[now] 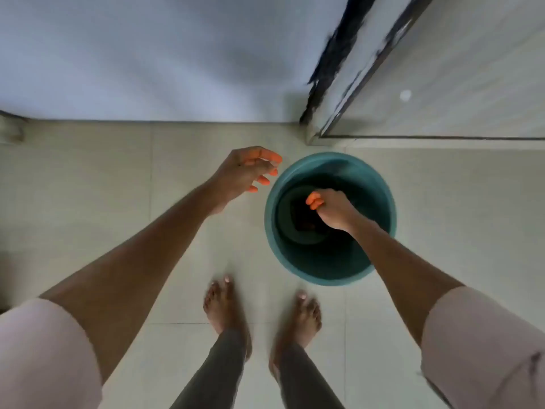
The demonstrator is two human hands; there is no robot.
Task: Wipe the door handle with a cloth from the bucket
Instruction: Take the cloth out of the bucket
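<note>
A teal bucket [380, 184] stands on the tiled floor in front of my feet, slightly to the right. Something dark, the cloth [302, 218], lies at its bottom; the blur hides its detail. My right hand [333, 209] hovers over the bucket's mouth with its fingers curled together and nothing visibly in them. My left hand [246, 169] hangs just left of the bucket's rim, fingers spread and empty. Both hands have orange fingertips. No door handle is in view.
A pale wall [147, 54] runs across the top. To the upper right stands a door frame [348, 63] with a dark edge and a pale door panel [472, 69]. My bare feet [259, 308] stand on light floor tiles just before the bucket.
</note>
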